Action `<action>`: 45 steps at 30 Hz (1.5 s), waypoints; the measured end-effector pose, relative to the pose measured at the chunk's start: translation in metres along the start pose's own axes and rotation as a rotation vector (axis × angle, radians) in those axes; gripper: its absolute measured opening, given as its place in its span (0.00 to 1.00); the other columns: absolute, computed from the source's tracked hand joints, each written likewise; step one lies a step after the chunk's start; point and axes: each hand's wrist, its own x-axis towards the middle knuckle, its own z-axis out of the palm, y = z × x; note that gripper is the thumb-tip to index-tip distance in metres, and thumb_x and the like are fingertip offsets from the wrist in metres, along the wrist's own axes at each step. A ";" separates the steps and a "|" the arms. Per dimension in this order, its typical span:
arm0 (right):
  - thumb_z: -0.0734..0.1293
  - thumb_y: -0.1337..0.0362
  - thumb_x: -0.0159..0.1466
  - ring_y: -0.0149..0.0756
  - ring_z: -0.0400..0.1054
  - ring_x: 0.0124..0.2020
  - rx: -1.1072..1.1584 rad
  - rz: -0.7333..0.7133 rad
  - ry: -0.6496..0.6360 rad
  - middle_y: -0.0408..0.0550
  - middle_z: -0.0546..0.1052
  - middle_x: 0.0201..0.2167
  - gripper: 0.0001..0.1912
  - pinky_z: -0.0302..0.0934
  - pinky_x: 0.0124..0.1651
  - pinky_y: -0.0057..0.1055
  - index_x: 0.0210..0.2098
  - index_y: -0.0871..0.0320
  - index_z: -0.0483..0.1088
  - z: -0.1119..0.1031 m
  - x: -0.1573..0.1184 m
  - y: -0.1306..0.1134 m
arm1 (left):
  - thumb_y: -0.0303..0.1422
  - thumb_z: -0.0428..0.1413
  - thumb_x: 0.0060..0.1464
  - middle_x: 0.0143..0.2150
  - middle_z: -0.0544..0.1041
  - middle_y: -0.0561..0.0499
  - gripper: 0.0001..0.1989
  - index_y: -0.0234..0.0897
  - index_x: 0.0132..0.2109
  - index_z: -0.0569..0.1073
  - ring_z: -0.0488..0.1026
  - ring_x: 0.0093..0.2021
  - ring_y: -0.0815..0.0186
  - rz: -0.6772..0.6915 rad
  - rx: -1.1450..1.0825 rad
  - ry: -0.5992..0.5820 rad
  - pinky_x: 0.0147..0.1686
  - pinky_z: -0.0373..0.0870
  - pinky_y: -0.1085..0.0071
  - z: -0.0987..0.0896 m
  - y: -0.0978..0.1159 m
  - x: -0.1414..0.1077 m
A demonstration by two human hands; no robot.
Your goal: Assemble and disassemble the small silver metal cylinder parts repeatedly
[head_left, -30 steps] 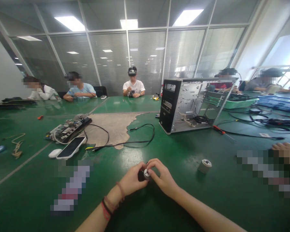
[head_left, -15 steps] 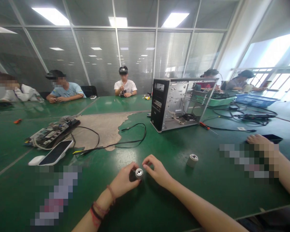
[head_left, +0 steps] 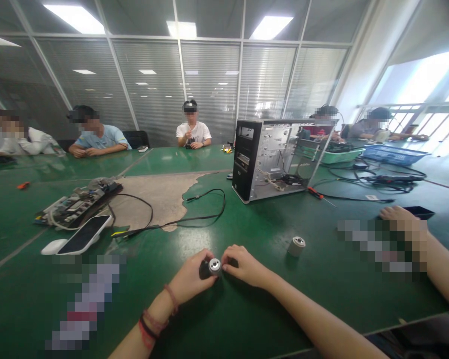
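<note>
My left hand [head_left: 194, 273], with bands at the wrist, is wrapped around a small cylindrical metal part [head_left: 214, 265] that looks like a little motor. Its round silver top, with a dark spot in the middle, faces up. At its right side is my right hand [head_left: 243, 267], fingers curled and thumb and fingertips brought together close to the cylinder's edge. Whether they touch it or pinch something tiny, I cannot tell. A second cylinder of similar look [head_left: 297, 246] stands upright on the green table [head_left: 254, 224], to the right of both hands.
An open computer case [head_left: 249, 164] stands beyond my hands, with a screwdriver [head_left: 318, 195] beside it. Black cable [head_left: 209, 218], a circuit assembly [head_left: 80, 202] and a white-edged device [head_left: 84, 235] lie to the left. Another person's hand [head_left: 402, 219] rests at right; co-workers sit across.
My right hand has curled its fingers more and lowered them closer to the cylinder's right side. The left hand keeps its hold. The view has shifted slightly.
</note>
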 end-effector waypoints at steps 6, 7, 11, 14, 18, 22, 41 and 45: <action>0.67 0.66 0.59 0.37 0.66 0.38 -0.026 -0.047 -0.074 0.43 0.75 0.33 0.03 0.55 0.44 0.36 0.33 0.54 0.73 -0.007 -0.001 -0.002 | 0.27 0.56 0.45 0.36 0.73 0.54 0.11 0.37 0.39 0.67 0.70 0.37 0.65 -0.003 0.015 -0.003 0.38 0.64 0.72 -0.001 0.000 0.000; 0.66 0.65 0.59 0.37 0.66 0.38 -0.021 -0.053 -0.079 0.43 0.75 0.33 0.03 0.56 0.44 0.35 0.33 0.54 0.73 -0.008 -0.001 -0.002 | 0.27 0.56 0.45 0.36 0.73 0.54 0.11 0.37 0.39 0.67 0.70 0.37 0.65 -0.003 0.018 -0.005 0.38 0.64 0.72 -0.001 0.000 0.000; 0.65 0.66 0.61 0.36 0.67 0.38 0.005 -0.063 -0.105 0.43 0.76 0.33 0.05 0.56 0.45 0.34 0.34 0.54 0.73 -0.013 -0.001 0.001 | 0.28 0.56 0.46 0.36 0.73 0.53 0.11 0.37 0.39 0.68 0.70 0.37 0.65 0.002 0.030 -0.010 0.38 0.64 0.72 -0.001 -0.001 0.000; 0.62 0.66 0.62 0.36 0.67 0.38 0.008 -0.019 -0.124 0.45 0.76 0.33 0.07 0.57 0.44 0.33 0.35 0.56 0.73 -0.014 0.000 0.004 | 0.29 0.56 0.46 0.36 0.73 0.53 0.10 0.37 0.39 0.68 0.70 0.38 0.64 -0.006 0.052 -0.019 0.39 0.64 0.72 -0.001 0.000 0.001; 0.61 0.67 0.63 0.35 0.66 0.39 0.025 0.021 -0.088 0.46 0.76 0.35 0.08 0.58 0.43 0.31 0.37 0.57 0.72 -0.016 -0.001 0.007 | 0.31 0.59 0.45 0.38 0.73 0.52 0.13 0.37 0.40 0.69 0.70 0.39 0.63 0.005 0.064 -0.018 0.41 0.64 0.71 -0.006 0.000 -0.001; 0.61 0.67 0.63 0.35 0.66 0.38 0.043 0.021 -0.033 0.46 0.76 0.34 0.08 0.59 0.43 0.31 0.37 0.57 0.72 -0.019 -0.001 0.007 | 0.35 0.59 0.47 0.39 0.74 0.51 0.13 0.38 0.41 0.69 0.70 0.41 0.62 0.020 0.066 -0.005 0.42 0.65 0.70 -0.012 -0.001 -0.001; 0.69 0.61 0.57 0.39 0.65 0.47 0.240 -0.048 -0.002 0.50 0.71 0.45 0.21 0.59 0.50 0.35 0.49 0.57 0.65 -0.009 -0.003 -0.015 | 0.30 0.47 0.56 0.31 0.73 0.52 0.06 0.38 0.34 0.68 0.70 0.33 0.64 -0.068 0.227 0.220 0.35 0.64 0.71 -0.006 -0.019 0.001; 0.70 0.60 0.55 0.39 0.65 0.47 0.257 -0.044 0.013 0.49 0.71 0.45 0.24 0.57 0.51 0.35 0.50 0.56 0.64 0.001 -0.001 -0.017 | 0.29 0.47 0.55 0.30 0.73 0.53 0.05 0.39 0.36 0.67 0.71 0.32 0.64 -0.071 0.246 0.213 0.35 0.64 0.71 -0.005 -0.019 0.001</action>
